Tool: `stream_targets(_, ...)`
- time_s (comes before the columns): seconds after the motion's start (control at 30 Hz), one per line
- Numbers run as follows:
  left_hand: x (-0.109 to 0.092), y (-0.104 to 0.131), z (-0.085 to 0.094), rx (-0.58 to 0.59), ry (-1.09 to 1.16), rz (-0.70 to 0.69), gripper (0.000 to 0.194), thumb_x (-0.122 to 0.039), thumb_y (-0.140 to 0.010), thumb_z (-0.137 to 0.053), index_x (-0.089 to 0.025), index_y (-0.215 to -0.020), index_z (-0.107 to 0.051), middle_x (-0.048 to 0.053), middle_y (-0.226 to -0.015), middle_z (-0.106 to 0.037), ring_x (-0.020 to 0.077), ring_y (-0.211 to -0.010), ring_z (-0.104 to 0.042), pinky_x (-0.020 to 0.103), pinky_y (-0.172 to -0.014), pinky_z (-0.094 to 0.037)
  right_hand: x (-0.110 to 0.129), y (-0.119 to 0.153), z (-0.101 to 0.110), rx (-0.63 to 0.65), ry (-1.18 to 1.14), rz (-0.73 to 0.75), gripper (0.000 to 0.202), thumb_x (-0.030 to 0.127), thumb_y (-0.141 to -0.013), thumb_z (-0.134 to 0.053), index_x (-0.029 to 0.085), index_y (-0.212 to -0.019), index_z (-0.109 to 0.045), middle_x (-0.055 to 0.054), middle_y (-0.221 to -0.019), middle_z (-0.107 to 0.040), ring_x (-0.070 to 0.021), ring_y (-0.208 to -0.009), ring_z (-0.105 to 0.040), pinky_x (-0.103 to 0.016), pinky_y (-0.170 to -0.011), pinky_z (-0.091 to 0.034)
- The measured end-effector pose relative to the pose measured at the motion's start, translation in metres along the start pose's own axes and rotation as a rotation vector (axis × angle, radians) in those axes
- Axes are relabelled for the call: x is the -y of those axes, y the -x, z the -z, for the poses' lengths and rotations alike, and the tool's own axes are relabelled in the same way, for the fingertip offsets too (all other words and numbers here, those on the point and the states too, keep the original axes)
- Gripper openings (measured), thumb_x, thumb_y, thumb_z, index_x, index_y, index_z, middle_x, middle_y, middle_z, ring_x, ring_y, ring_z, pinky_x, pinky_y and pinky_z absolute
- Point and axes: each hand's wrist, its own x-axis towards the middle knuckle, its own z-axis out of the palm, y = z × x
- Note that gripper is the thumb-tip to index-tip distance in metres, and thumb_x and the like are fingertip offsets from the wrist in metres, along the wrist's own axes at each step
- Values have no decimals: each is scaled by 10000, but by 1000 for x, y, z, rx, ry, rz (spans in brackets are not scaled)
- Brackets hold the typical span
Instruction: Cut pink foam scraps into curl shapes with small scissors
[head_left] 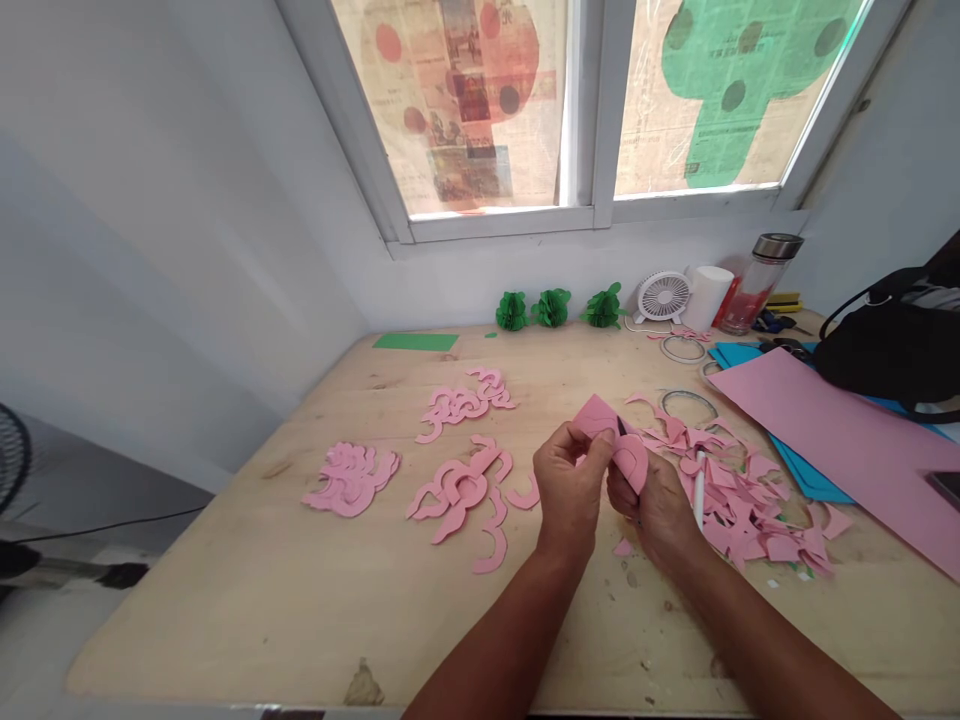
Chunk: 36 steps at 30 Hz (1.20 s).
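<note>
Near the middle of the table my left hand point(574, 480) pinches a piece of pink paper point(596, 412) that has a drawn curved line on it. Close beside it, my right hand point(664, 510) is closed around scissors, whose dark blade point(621, 427) shows against the paper; their handles are hidden in my fingers. A rounded flap of the same paper hangs in front of my right fingers. Left of my hands lie curly pink cutouts point(465, 487), with another group point(461, 402) behind them and a stacked pile point(352, 480) further left.
Pink scraps point(750, 500) and a white pen point(700, 490) lie right of my hands. Pink sheets point(817, 430), blue sheets point(810, 470) and a black bag point(892, 340) are further right. Along the wall stand green paper ornaments point(553, 308), a small fan point(663, 297) and a glass bottle point(761, 285).
</note>
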Motion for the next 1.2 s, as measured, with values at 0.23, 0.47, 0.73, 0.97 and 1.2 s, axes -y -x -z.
stream_targets(0.23,-1,-1,1,23,31,17,167,-263,-665,-639,-147,-594,-543,-18,-580,-505,87,-551,-450,230,-582,-396,-2,1,2,-6,1,-24,417,439,-825,-499,184,-539,-334,73,-463,-266,-54,-408,-167,-210,-405,-125)
stream_targets(0.47,-1,-2,2,32,46,12,184,-278,-684,-618,-148,-590,-530,-20,-572,-494,83,-550,-440,222,-576,-392,-3,0,2,-16,11,-30,412,412,-828,-504,182,-529,-339,73,-446,-272,-55,-405,-176,-212,-400,-124)
stream_targets(0.73,-3,-2,2,43,64,23,188,-273,-696,-613,-150,-591,-518,-25,-566,-484,77,-540,-424,213,-561,-382,2,1,0,-34,27,-46,398,401,-824,-507,182,-527,-358,75,-437,-281,-54,-400,-182,-217,-397,-125)
stream_targets(0.97,-8,-2,0,16,92,59,227,-291,-665,-638,-156,-569,-482,-37,-535,-454,71,-500,-400,200,-505,-366,5,2,-4,-45,34,-69,332,422,-792,-530,180,-589,-427,79,-439,-291,-53,-402,-179,-215,-392,-129)
stream_targets(1.2,-6,-2,1,3,91,60,230,-270,-650,-662,-151,-573,-481,-31,-554,-456,72,-527,-408,195,-521,-362,5,2,-5,-48,37,-81,346,432,-789,-544,187,-591,-401,87,-435,-266,-51,-397,-172,-213,-392,-124)
